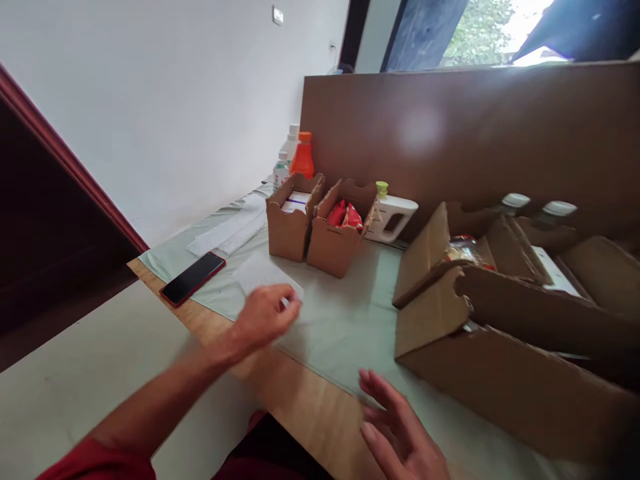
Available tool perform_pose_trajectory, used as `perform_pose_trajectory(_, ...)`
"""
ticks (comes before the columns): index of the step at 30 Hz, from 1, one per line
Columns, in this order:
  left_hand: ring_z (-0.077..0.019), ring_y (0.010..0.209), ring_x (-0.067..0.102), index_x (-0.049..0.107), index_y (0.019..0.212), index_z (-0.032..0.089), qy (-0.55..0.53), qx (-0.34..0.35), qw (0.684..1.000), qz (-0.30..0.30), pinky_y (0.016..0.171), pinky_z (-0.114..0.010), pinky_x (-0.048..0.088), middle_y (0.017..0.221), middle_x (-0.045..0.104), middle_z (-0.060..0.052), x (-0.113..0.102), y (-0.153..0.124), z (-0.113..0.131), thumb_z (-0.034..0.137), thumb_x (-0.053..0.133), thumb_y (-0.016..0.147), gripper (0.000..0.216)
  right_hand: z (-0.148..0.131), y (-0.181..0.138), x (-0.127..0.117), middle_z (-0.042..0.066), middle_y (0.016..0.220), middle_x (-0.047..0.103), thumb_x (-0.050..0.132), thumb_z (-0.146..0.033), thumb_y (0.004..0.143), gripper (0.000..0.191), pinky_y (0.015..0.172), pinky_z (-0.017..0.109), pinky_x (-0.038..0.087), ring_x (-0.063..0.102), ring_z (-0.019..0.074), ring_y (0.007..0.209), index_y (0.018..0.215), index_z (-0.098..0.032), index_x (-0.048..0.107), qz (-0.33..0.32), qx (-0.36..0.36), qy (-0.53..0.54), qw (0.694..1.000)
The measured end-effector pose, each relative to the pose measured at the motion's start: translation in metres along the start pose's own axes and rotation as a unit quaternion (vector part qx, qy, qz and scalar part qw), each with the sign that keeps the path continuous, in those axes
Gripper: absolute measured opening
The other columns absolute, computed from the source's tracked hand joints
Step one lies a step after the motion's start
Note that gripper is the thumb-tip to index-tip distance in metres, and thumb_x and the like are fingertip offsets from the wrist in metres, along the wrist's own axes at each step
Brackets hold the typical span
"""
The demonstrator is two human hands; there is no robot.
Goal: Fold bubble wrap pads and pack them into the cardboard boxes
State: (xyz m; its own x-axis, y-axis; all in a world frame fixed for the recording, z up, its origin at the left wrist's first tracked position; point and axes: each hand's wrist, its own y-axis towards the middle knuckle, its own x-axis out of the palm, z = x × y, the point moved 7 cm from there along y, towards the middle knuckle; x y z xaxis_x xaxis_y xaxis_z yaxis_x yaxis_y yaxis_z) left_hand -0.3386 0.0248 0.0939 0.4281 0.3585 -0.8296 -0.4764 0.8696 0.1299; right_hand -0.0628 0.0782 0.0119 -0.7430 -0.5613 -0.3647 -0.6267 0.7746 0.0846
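closest, the person's right hand hangs above the wooden edge of the counter, a bit blurred, its grip apart, thumb and fingers spread. the left hand is over by a white sheet, its grip curled together; from here i can't tell whether it pinches the sheet. that sheet lies on a pale green cloth, a dark phone to its left. big cardboard boxes stand off to the right. beyond the sheet sit two small cardboard boxes, one with red packets. past those come a white jug, an orange bottle and a tall brown board.
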Motion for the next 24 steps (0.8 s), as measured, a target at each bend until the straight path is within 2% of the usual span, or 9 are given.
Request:
perform_pose_trajectory(2, -0.0131, 0.064, 0.070, 0.073, 0.096, 0.019, -0.089, 0.044, 0.992, -0.072, 0.057, -0.021, 0.051, 0.080, 0.077, 0.000, 0.041, -0.033, 0.043, 0.028, 0.057, 0.095, 0.019, 0.004, 0.001, 0.015, 0.016, 0.138, 0.068, 0.072, -0.058, 0.088, 0.077, 0.093, 0.044, 0.063, 0.069, 0.0327, 0.121, 0.153, -0.026, 0.046, 0.001, 0.051, 0.104, 0.993)
perform_pose_trajectory(3, -0.0126, 0.068, 0.072, 0.073, 0.106, 0.019, -0.158, 0.069, 0.979, -0.110, 0.058, -0.019, 0.053, 0.088, 0.079, 0.000, 0.059, -0.051, 0.063, 0.030, 0.058, 0.096, 0.021, 0.007, 0.001, 0.015, 0.017, 0.134, 0.070, 0.072, -0.060, 0.086, 0.083, 0.093, 0.044, 0.062, 0.071, 0.0320, 0.118, 0.155, -0.024, 0.042, 0.022, 0.073, 0.131, 0.989)
perform_pose_trajectory(6, -0.0203, 0.105, 0.074, 0.066, 0.129, 0.018, -0.309, 0.153, 0.927, -0.147, 0.090, -0.028, 0.060, 0.122, 0.076, -0.008, 0.085, -0.095, 0.098, 0.033, 0.064, 0.094, 0.038, 0.022, -0.007, -0.010, 0.013, 0.116, 0.075, 0.070, -0.060, 0.087, 0.076, 0.088, 0.041, 0.062, 0.075, 0.0278, 0.100, 0.147, -0.019, 0.049, 0.106, 0.121, 0.103, 0.982)
perform_pose_trajectory(9, -0.0297, 0.127, 0.063, 0.068, 0.125, 0.016, -0.236, 0.238, 0.936, -0.104, 0.111, -0.046, 0.051, 0.138, 0.067, -0.016, 0.093, -0.116, 0.095, 0.024, 0.065, 0.090, 0.036, 0.036, -0.027, -0.055, 0.012, 0.116, 0.073, 0.069, -0.055, 0.088, 0.066, 0.090, 0.038, 0.060, 0.073, 0.0245, 0.099, 0.140, -0.017, 0.054, 0.196, 0.139, 0.047, 0.969)
perform_pose_trajectory(12, -0.0340, 0.132, 0.058, 0.070, 0.119, 0.016, -0.109, 0.298, 0.941, -0.114, 0.110, -0.053, 0.051, 0.137, 0.067, -0.017, 0.110, -0.119, 0.077, 0.014, 0.060, 0.090, 0.030, 0.051, -0.053, -0.093, 0.012, 0.116, 0.073, 0.068, -0.052, 0.089, 0.066, 0.090, 0.039, 0.059, 0.072, 0.0238, 0.100, 0.141, -0.016, 0.052, 0.240, 0.157, 0.004, 0.958)
perform_pose_trajectory(15, -0.0351, 0.139, 0.053, 0.071, 0.114, 0.018, -0.039, 0.334, 0.934, -0.120, 0.111, -0.055, 0.051, 0.138, 0.067, -0.015, 0.121, -0.113, 0.066, 0.011, 0.055, 0.094, 0.026, 0.059, -0.086, -0.128, 0.015, 0.116, 0.073, 0.064, -0.049, 0.090, 0.068, 0.082, 0.041, 0.060, 0.072, 0.0256, 0.095, 0.147, -0.015, 0.048, 0.286, 0.159, -0.100, 0.939)
perform_pose_trajectory(18, -0.0353, 0.144, 0.048, 0.070, 0.118, 0.018, -0.017, 0.356, 0.929, -0.099, 0.113, -0.056, 0.048, 0.143, 0.063, -0.015, 0.117, -0.107, 0.071, 0.007, 0.053, 0.094, 0.031, 0.041, -0.110, -0.149, 0.016, 0.124, 0.070, 0.062, -0.041, 0.093, 0.053, 0.088, 0.047, 0.058, 0.070, 0.0292, 0.104, 0.141, -0.018, 0.056, 0.341, 0.098, -0.262, 0.898)
perform_pose_trajectory(20, -0.0356, 0.144, 0.046, 0.069, 0.120, 0.017, -0.012, 0.377, 0.922, -0.092, 0.113, -0.056, 0.047, 0.144, 0.062, -0.016, 0.113, -0.105, 0.083, 0.004, 0.051, 0.093, 0.034, 0.017, -0.107, -0.134, 0.015, 0.126, 0.070, 0.060, -0.031, 0.096, 0.040, 0.098, 0.050, 0.055, 0.068, 0.0299, 0.113, 0.134, -0.019, 0.061, 0.314, 0.020, -0.338, 0.887)
perform_pose_trajectory(24, -0.0329, 0.130, 0.057, 0.066, 0.123, 0.016, -0.001, 0.421, 0.897, -0.132, 0.107, -0.053, 0.051, 0.132, 0.068, -0.014, 0.125, -0.107, 0.105, 0.004, 0.050, 0.094, 0.034, -0.016, -0.060, -0.053, 0.014, 0.132, 0.069, 0.052, -0.012, 0.097, 0.035, 0.103, 0.047, 0.052, 0.062, 0.0287, 0.125, 0.130, -0.018, 0.063, 0.118, -0.127, -0.379, 0.909)
